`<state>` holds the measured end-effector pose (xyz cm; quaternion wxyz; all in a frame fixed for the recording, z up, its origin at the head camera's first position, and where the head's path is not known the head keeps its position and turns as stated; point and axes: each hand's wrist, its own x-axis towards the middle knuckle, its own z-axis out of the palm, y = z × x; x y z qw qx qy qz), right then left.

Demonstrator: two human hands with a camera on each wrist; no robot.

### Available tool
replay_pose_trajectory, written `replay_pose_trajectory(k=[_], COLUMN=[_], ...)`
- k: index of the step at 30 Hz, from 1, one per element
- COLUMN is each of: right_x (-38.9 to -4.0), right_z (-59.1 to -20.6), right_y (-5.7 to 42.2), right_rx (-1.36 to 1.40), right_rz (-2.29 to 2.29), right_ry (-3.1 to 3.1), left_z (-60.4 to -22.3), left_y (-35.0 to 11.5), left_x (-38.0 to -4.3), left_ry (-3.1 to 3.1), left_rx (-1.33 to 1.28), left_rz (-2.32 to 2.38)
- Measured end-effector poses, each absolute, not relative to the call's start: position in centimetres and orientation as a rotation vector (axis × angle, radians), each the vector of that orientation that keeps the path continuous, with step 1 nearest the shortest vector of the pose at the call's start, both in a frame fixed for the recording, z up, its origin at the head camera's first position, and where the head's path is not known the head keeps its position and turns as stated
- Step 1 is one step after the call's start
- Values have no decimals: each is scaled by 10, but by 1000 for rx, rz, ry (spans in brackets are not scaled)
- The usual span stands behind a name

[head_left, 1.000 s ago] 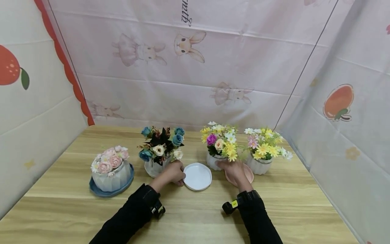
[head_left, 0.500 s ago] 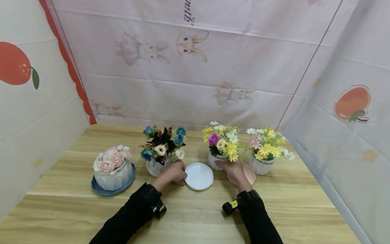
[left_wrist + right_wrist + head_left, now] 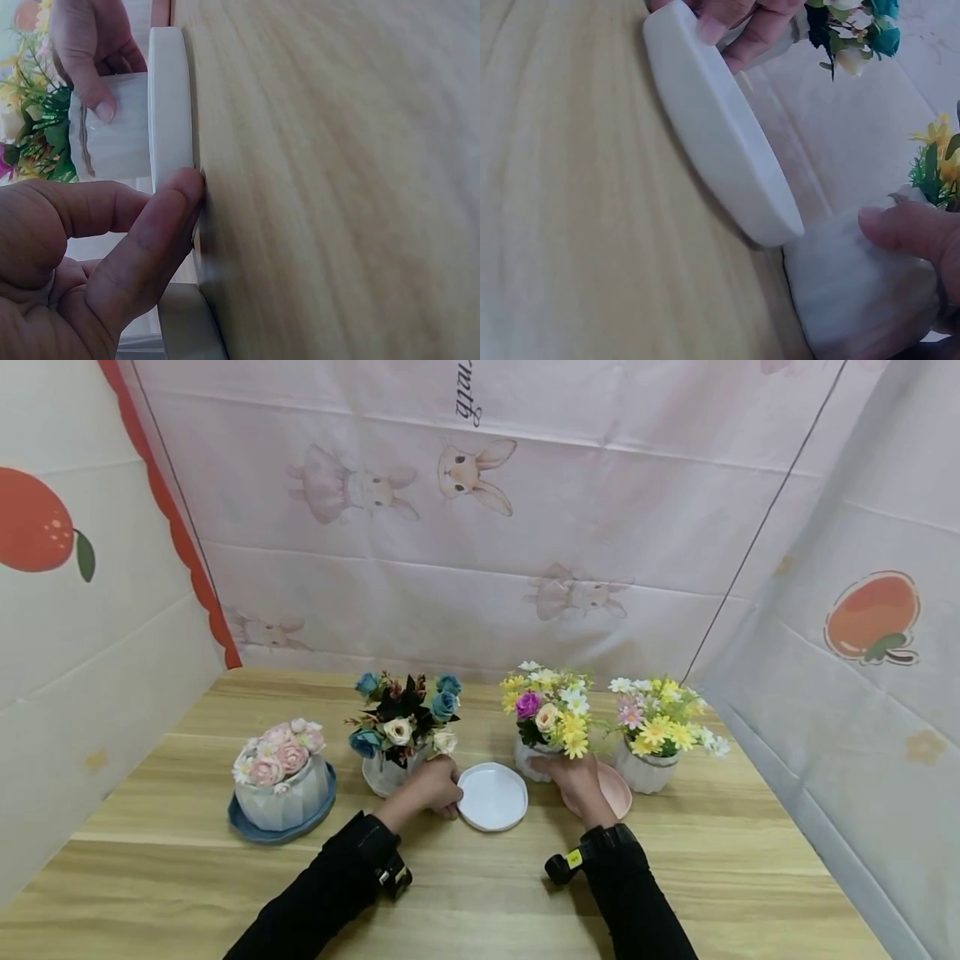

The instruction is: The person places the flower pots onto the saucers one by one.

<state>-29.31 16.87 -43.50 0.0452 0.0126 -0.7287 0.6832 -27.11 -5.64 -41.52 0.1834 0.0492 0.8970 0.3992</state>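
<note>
My left hand [image 3: 432,787] pinches the left rim of a white saucer [image 3: 493,797], which lies flat on the table. In the left wrist view, the thumb and a finger meet at the saucer's edge [image 3: 171,105]. With my right hand [image 3: 579,783] I grip a whitish ribbed flowerpot [image 3: 528,758] holding yellow, white and purple flowers [image 3: 551,706]. The right wrist view has my thumb on the side of this pot [image 3: 855,277], close to the saucer [image 3: 712,135]. Part of a pink saucer [image 3: 615,792] shows behind my right hand.
Left of the saucer is a pot of blue and cream roses [image 3: 401,718] on a pale saucer [image 3: 375,783]. Further left, a pot of pink flowers [image 3: 279,785] sits on a blue saucer [image 3: 330,802]. A daisy pot [image 3: 647,768] stands right. Printed cloth [image 3: 465,560] encloses the table [image 3: 480,893].
The head view has shifted slightly. Both hands keep their hold, and the saucer and flowerpots stay in the same places on the table.
</note>
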Motion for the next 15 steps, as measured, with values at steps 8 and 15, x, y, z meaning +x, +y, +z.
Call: replay_pose_trajectory(k=[8,15], right_x=[-295,-297], right_z=[-435,-437], right_y=[168,171], right_rx=[-19,121], right_rz=[2101,2200], right_ry=[-2260,-2171], left_z=[-416,-417], left_y=[-57,-58], left_x=[-270,-271], left_ry=[2535,2524], left_rx=[159,188], left_rz=[1131,1156])
